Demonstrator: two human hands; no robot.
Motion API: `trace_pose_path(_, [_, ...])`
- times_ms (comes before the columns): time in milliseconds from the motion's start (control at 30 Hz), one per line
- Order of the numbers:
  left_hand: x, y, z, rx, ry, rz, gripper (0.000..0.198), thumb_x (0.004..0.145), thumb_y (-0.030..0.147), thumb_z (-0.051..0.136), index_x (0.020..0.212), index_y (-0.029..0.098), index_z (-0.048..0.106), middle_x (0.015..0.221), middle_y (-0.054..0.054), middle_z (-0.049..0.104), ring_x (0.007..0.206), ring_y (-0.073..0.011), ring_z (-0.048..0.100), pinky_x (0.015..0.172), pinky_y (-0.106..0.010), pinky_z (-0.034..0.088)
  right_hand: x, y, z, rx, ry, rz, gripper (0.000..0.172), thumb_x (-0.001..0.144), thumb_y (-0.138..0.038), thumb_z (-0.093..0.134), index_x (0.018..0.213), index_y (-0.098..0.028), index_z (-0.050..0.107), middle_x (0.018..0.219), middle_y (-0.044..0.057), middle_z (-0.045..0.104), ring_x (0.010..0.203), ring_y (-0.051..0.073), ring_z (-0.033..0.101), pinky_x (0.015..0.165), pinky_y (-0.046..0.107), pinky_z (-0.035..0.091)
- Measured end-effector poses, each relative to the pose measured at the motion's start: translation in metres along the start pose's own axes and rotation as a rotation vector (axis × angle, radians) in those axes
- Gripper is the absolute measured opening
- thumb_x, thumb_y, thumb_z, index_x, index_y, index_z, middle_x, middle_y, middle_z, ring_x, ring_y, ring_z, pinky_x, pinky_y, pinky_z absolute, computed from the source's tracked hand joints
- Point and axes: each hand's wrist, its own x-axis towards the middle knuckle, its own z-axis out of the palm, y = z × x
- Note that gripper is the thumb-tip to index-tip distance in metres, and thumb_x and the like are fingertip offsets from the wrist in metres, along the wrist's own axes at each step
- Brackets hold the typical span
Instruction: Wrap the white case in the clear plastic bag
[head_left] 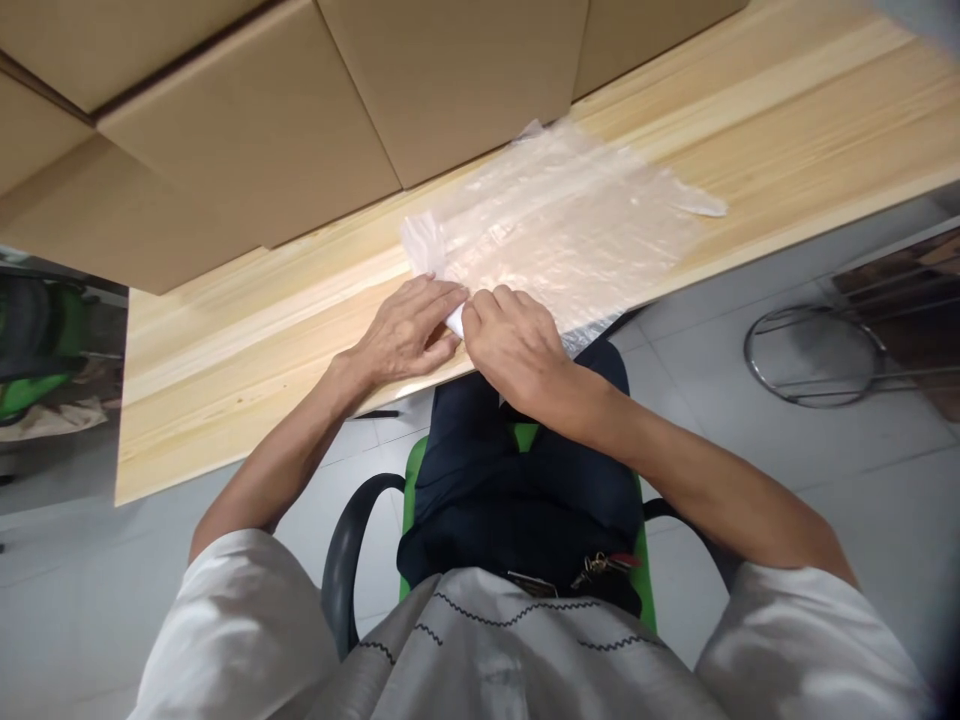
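A clear plastic bag (570, 220) lies flat on the light wooden table (247, 340), reaching to the table's near edge. A white folded piece (422, 240) shows at the bag's left end. My left hand (405, 330) rests on the table with its fingers pressing on that left end. Right beside it, my right hand (514, 345) is curled, pinching the bag's white near corner between the two hands. Both hands touch each other at the fingertips.
Several brown cardboard boxes (247, 120) stand along the table's far side. I sit on a green chair (525, 440) with black armrests. A round metal stool frame (817, 355) stands on the grey floor at right.
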Motion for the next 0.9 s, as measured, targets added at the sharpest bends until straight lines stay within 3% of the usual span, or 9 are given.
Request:
trace_pose_path(300, [-0.029, 0.027, -0.002, 0.126, 0.049, -0.106, 0.057, 0.118, 0.063, 0.063, 0.157, 0.024, 0.077, 0.141, -0.018, 0.087, 0.134, -0.0379, 0.083, 0.141, -0.075, 0.055, -0.004, 0.000, -0.020, -0.012, -0.172, -0.117, 0.050, 0.117, 0.003, 0.041, 0.147, -0.008, 0.080, 0.127, 0.022, 0.084, 0.119, 0.036, 0.071, 0.087, 0.044, 0.051])
trace_pose_path(400, [-0.042, 0.046, -0.002, 0.201, 0.075, -0.134, 0.054, 0.119, 0.059, 0.065, 0.156, 0.022, 0.077, 0.130, -0.019, 0.086, 0.123, -0.0392, 0.083, 0.130, -0.075, 0.061, -0.010, 0.008, -0.021, 0.029, -0.163, -0.210, 0.042, 0.119, -0.001, 0.047, 0.145, -0.011, 0.079, 0.132, 0.021, 0.084, 0.122, 0.034, 0.071, 0.089, 0.043, 0.051])
trace_pose_path(500, [-0.048, 0.065, -0.002, 0.262, 0.050, -0.159, 0.050, 0.120, 0.056, 0.066, 0.152, 0.019, 0.077, 0.115, -0.018, 0.084, 0.107, -0.0395, 0.080, 0.107, -0.067, 0.066, -0.017, 0.020, -0.017, 0.097, -0.111, -0.297, 0.032, 0.120, -0.006, 0.054, 0.139, -0.015, 0.079, 0.129, 0.018, 0.083, 0.119, 0.033, 0.070, 0.092, 0.043, 0.050])
trace_pose_path(633, [-0.042, 0.079, 0.000, 0.348, 0.025, -0.138, 0.047, 0.123, 0.057, 0.064, 0.146, 0.018, 0.078, 0.103, -0.016, 0.080, 0.093, -0.0363, 0.075, 0.085, -0.054, 0.059, -0.023, 0.036, -0.012, 0.165, -0.057, -0.370, 0.028, 0.121, -0.010, 0.054, 0.132, -0.017, 0.079, 0.123, 0.016, 0.083, 0.112, 0.032, 0.069, 0.095, 0.042, 0.049])
trace_pose_path(900, [-0.016, 0.085, 0.012, 0.338, -0.041, -0.158, 0.048, 0.129, 0.055, 0.051, 0.144, 0.017, 0.076, 0.106, -0.015, 0.077, 0.096, -0.0348, 0.073, 0.086, -0.051, 0.053, -0.040, 0.044, -0.014, 0.065, -0.046, -0.263, 0.037, 0.114, -0.007, 0.051, 0.137, -0.014, 0.078, 0.126, 0.020, 0.083, 0.117, 0.036, 0.070, 0.101, 0.045, 0.050])
